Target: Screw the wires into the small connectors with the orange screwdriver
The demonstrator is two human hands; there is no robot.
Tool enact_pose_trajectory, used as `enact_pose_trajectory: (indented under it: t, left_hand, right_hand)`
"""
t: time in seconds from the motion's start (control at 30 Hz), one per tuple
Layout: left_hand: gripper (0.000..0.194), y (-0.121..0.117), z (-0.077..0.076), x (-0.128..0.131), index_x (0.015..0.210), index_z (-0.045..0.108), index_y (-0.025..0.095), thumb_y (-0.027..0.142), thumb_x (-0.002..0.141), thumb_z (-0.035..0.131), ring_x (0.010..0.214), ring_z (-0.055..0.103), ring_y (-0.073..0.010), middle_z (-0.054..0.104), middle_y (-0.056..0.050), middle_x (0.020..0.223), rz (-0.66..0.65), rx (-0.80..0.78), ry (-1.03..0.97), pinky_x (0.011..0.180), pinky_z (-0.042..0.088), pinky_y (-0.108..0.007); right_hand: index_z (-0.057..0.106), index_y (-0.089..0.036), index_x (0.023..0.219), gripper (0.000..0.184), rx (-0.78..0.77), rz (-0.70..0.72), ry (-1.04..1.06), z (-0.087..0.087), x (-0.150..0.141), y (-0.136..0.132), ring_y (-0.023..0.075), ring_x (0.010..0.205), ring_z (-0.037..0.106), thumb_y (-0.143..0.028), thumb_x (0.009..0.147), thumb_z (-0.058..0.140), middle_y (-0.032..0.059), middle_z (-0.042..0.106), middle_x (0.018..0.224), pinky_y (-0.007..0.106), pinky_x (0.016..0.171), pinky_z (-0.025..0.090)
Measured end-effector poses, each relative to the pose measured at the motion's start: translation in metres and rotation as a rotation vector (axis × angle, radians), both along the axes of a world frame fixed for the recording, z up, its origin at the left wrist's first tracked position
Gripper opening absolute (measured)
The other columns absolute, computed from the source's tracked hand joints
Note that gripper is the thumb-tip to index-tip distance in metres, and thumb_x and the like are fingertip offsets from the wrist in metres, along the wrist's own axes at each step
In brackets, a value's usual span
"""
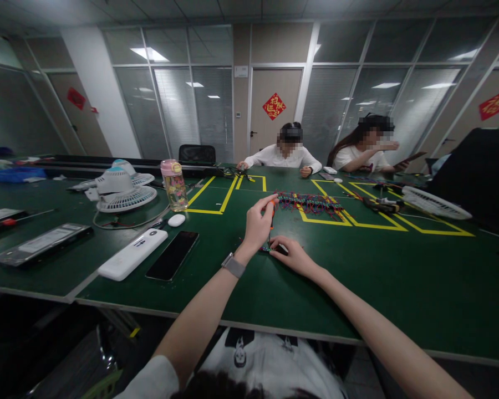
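My left hand [256,223] is closed around a screwdriver [273,209] with an orange and dark handle, held upright with its shaft pointing down. Below it, a small part with bits of green and blue [265,249] lies on the green table [233,299]; its exact kind is too small to tell. The fingers of my right hand [291,255] are closed at this part's right side, steadying it near the screwdriver's tip. Just beyond both hands runs a long row of small connectors with red and blue wires [310,204].
A black phone [173,256], a white power bank [133,254], a white earbud case [176,220] and a bottle [174,185] stand left. Farther left are fan parts [127,191] and a hard drive [41,244]. Two people [289,155] sit across the table.
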State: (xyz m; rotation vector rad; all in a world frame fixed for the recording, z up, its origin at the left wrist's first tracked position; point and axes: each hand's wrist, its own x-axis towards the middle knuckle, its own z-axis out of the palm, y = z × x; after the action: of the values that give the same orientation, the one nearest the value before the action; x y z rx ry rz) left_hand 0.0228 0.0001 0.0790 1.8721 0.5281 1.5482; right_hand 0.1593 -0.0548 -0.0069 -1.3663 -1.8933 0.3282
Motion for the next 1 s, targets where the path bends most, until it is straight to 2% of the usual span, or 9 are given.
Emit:
enact_pose_trajectory:
  t: [0.07,0.2,0.27,0.37,0.43,0.63,0.77,0.87,1.0]
  left_hand:
    - [0.022,-0.0005,-0.0001,0.0002,0.102,0.068,0.020,0.022,0.088,0.051,0.085,0.062,-0.0147,0.067,-0.005,0.095,0.009,0.019,0.014,0.078,0.048,-0.026]
    - [0.016,-0.0037,0.0016,-0.0014,0.093,0.071,0.020,0.026,0.082,0.061,0.087,0.059,-0.0148,0.061,-0.005,0.093,0.169,0.092,0.059,0.083,0.046,-0.027]
    - [0.019,-0.0036,0.0019,-0.0014,0.098,0.070,0.021,0.023,0.086,0.055,0.094,0.059,-0.0149,0.061,-0.005,0.101,0.147,0.083,0.055,0.086,0.046,-0.027]
    - [0.029,-0.0013,0.0005,0.0004,0.108,0.066,0.020,0.016,0.091,0.043,0.105,0.058,-0.0151,0.063,-0.006,0.112,0.018,0.038,0.025,0.091,0.045,-0.027]
    - [0.028,-0.0003,-0.0005,0.0013,0.110,0.064,0.018,0.016,0.090,0.044,0.103,0.060,-0.0155,0.066,-0.007,0.110,-0.013,0.019,0.012,0.091,0.046,-0.028]
    - [0.015,-0.0036,0.0011,-0.0014,0.094,0.070,0.020,0.025,0.081,0.063,0.089,0.060,-0.0160,0.064,-0.005,0.093,0.171,0.113,0.081,0.086,0.047,-0.029]
    - [0.024,-0.0016,0.0007,0.0002,0.106,0.066,0.021,0.020,0.090,0.048,0.103,0.058,-0.0160,0.062,-0.006,0.110,0.051,0.069,0.068,0.093,0.044,-0.029]
    - [0.029,0.0011,-0.0012,0.0015,0.112,0.063,0.021,0.018,0.091,0.044,0.099,0.060,-0.0153,0.064,-0.006,0.110,-0.039,0.017,0.056,0.087,0.047,-0.027]
    - [0.019,-0.0004,-0.0017,-0.0005,0.100,0.068,0.022,0.022,0.083,0.061,0.087,0.059,-0.0150,0.062,-0.004,0.091,0.120,0.088,0.093,0.084,0.047,-0.027]
  right_hand:
    - [0.061,-0.019,0.081,0.003,0.003,0.002,0.005,-0.0002,0.0000,0.0002,0.0204,0.097,0.063,-0.021,0.079,0.060,0.0077,0.066,0.102,0.036,0.088,0.047]
    - [0.061,-0.019,0.080,0.001,0.003,0.007,0.010,-0.0007,0.0003,0.0007,0.0210,0.098,0.062,-0.019,0.079,0.060,0.0078,0.067,0.101,0.037,0.088,0.047]
    - [0.061,-0.019,0.079,0.001,0.003,0.009,0.009,-0.0010,0.0005,0.0010,0.0211,0.098,0.062,-0.019,0.079,0.060,0.0076,0.067,0.100,0.037,0.088,0.046]
    - [0.061,-0.019,0.080,0.002,0.002,0.010,0.007,-0.0013,0.0009,0.0012,0.0208,0.098,0.062,-0.020,0.079,0.060,0.0074,0.067,0.101,0.037,0.089,0.046]
    - [0.061,-0.019,0.080,0.003,0.004,0.009,0.003,-0.0015,0.0011,0.0011,0.0207,0.098,0.062,-0.021,0.079,0.060,0.0075,0.067,0.102,0.036,0.089,0.046]
    - [0.060,-0.018,0.080,0.003,0.015,0.014,0.011,-0.0019,0.0009,0.0009,0.0206,0.097,0.062,-0.021,0.080,0.060,0.0079,0.067,0.102,0.036,0.088,0.046]
    - [0.061,-0.018,0.080,0.003,0.014,0.014,0.011,-0.0015,0.0007,0.0010,0.0209,0.098,0.062,-0.021,0.079,0.061,0.0080,0.067,0.099,0.036,0.088,0.046]
    - [0.061,-0.019,0.080,0.002,0.013,0.011,0.008,-0.0006,0.0001,0.0005,0.0208,0.098,0.062,-0.020,0.079,0.061,0.0075,0.067,0.100,0.036,0.088,0.046]
    - [0.061,-0.018,0.080,0.002,0.010,0.008,0.012,0.0001,-0.0005,-0.0003,0.0208,0.098,0.062,-0.019,0.079,0.060,0.0083,0.067,0.101,0.037,0.088,0.046]
